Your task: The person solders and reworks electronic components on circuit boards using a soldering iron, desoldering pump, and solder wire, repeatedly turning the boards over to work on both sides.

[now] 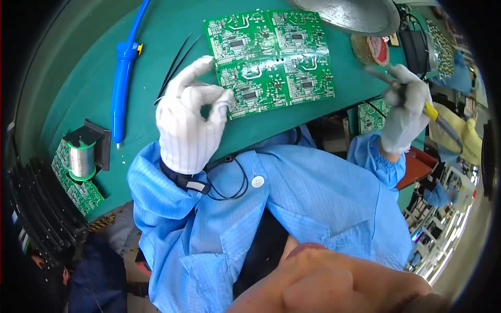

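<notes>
My left hand (190, 122), in a white striped glove, is at the lower left edge of a green circuit board panel (279, 58). Its thumb and a fingertip are pinched together by the panel's edge; whether anything thin is between them I cannot make out. The panel lies face up on the green mat and is marked into board sections. My right hand (406, 107), also gloved, is raised to the right of the panel. It is closed around a soldering iron (443, 125) with a yellow band, whose blurred front end points left, away from the panel's surface.
A blue desoldering pump (121, 88) and black tweezers (176, 65) lie left of the panel. A solder wire spool (81, 160) stands at far left near a black rack (44, 203). Behind are a metal dish (360, 15) and a round tin with red inside (378, 50).
</notes>
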{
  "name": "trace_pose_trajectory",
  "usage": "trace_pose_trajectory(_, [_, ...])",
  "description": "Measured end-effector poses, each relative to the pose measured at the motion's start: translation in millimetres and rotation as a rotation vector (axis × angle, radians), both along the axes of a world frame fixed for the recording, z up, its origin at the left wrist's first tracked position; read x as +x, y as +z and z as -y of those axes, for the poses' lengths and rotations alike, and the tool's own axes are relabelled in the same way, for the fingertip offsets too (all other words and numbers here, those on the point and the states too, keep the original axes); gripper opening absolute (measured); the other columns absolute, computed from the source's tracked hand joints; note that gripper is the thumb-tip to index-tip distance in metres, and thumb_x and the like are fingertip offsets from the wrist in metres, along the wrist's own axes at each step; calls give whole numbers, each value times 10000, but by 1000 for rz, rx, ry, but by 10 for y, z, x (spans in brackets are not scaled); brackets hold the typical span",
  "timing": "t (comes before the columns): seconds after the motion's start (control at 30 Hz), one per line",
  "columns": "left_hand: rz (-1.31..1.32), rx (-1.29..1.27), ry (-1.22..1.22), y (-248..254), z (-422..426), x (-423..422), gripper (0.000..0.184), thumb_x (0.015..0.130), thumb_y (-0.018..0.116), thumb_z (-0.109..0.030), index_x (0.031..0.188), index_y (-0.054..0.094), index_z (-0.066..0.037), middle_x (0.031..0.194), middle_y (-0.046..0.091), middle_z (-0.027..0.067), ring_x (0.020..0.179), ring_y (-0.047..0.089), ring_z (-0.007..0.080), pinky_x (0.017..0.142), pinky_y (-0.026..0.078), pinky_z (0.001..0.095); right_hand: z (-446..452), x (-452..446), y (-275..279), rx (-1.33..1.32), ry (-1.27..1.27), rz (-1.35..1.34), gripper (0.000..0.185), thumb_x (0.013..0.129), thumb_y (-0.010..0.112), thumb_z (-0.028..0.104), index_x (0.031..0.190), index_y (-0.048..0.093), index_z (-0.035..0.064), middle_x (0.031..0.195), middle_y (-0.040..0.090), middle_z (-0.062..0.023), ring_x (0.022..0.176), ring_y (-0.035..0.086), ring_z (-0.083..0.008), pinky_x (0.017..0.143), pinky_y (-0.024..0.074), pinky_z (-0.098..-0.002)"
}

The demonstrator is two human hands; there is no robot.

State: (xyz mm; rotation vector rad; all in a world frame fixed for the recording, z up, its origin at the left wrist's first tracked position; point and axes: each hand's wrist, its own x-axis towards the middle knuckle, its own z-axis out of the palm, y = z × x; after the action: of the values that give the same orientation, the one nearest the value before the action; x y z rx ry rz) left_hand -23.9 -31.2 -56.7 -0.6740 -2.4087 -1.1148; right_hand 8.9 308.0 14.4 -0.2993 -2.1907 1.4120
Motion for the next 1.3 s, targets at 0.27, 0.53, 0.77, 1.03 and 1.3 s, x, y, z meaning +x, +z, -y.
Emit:
trace_pose_trajectory(0.27, [182,-78,1,-72,-62,110,266,743,833,-37,859,606,-110,1280,684,62,1112,672,246,869,496,375,981,-447,-57,1,708,378,175,998,656,158,1084,728,23,957,737,-74,737,654,-123,641,533,-280])
trace_pose_trajectory(0.53, [173,-101,12,-56,-78,103,248,755,830,-62,861,612,-116,1261,685,47,1083,675,230,869,493,362,1043,-540,-260,68,737,339,200,1031,621,212,1029,752,60,931,697,-62,782,662,-173,641,521,-309])
trace_pose_trajectory(0.77, [143,-122,8,-82,-76,105,248,746,833,-72,866,620,-117,1255,685,35,1083,665,220,875,485,352,1039,-552,-302,149,781,291,237,1031,614,239,1032,744,41,925,711,-74,763,662,-162,655,529,-314])
trace_pose_trajectory(1.03, [113,-135,-6,-52,-66,92,244,744,826,-69,870,622,-120,1253,686,32,1071,662,215,847,477,349,963,-582,-290,110,797,322,220,1009,613,212,1002,732,26,887,736,-79,732,667,-145,652,540,-298])
trace_pose_trajectory(1.3, [140,-122,-13,-68,-82,91,234,759,827,-80,873,626,-115,1247,689,37,1066,661,221,846,474,351,914,-540,-288,16,751,273,210,1002,610,190,990,732,20,905,744,-84,725,671,-151,638,539,-298])
